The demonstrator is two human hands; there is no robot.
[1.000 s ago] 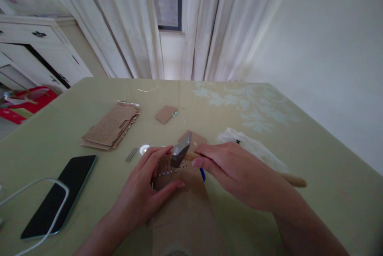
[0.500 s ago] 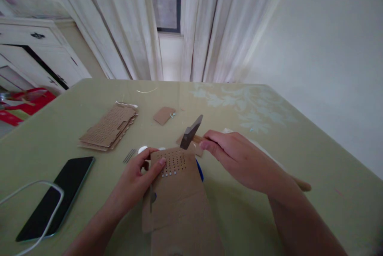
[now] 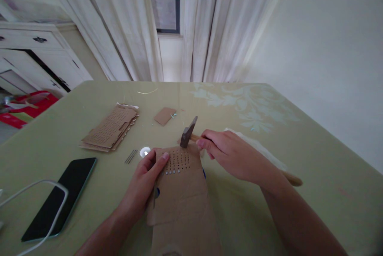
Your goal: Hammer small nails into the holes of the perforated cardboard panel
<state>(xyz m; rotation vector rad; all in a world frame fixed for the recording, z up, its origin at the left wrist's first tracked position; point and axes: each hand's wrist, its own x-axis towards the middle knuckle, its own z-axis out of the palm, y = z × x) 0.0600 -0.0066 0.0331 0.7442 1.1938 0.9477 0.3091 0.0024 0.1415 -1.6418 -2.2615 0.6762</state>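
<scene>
- We see the right hand (image 3: 231, 156) closed around the wooden handle of a hammer (image 3: 189, 132), gripping close to the head; the handle's free end sticks out behind the wrist.
- The hammer head is raised, tilted, just above the far edge of the cardboard (image 3: 179, 190) and not touching it.
- The left hand (image 3: 146, 182) lies flat on the cardboard's left side, fingers (image 3: 160, 162) pressed down beside a grid of small holes; it pins the sheet rather than clasping it.
- We note a row of pale dots along the near edge of the hole grid.
- The cardboard lies on the table (image 3: 314, 168), directly in front of us, between both hands.
- A blue item shows at the sheet's edges; we cannot tell what it is.
- Left of the cardboard: thin pins (image 3: 131, 156) and a small white disc (image 3: 145, 151), close together.
- Farther left: a stack of perforated card (image 3: 110, 128), a phone (image 3: 60, 198) and a white cable (image 3: 32, 186) crossing it.
- Beyond the hammer: a small card scrap (image 3: 164, 115).
</scene>
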